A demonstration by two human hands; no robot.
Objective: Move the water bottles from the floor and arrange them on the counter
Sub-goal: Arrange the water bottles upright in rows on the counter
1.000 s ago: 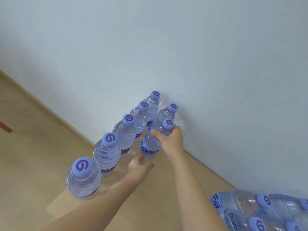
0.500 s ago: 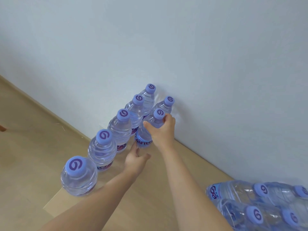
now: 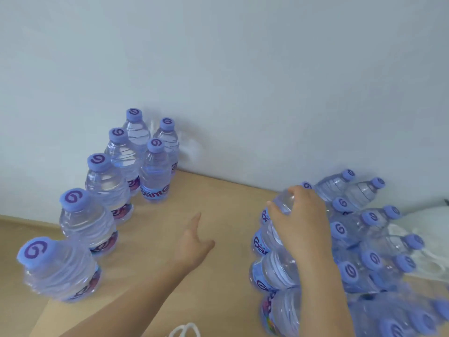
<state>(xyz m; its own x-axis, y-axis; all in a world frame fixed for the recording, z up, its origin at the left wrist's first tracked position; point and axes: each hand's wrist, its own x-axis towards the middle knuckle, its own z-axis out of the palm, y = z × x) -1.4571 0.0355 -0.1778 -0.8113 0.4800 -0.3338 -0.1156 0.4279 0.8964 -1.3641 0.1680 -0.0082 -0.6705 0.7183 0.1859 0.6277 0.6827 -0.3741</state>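
Seven clear plastic purple-capped water bottles (image 3: 154,173) stand on the pale wooden counter (image 3: 218,198); the right hand (image 3: 300,222), having released one, now grips a lying bottle (image 3: 274,229). Left hand (image 3: 194,244) hovers open.

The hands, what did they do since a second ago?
The right hand let go of the front upright bottle and moved right, gripping a bottle in the lying pile. The left hand stayed open above the counter. All seven upright bottles kept their places.
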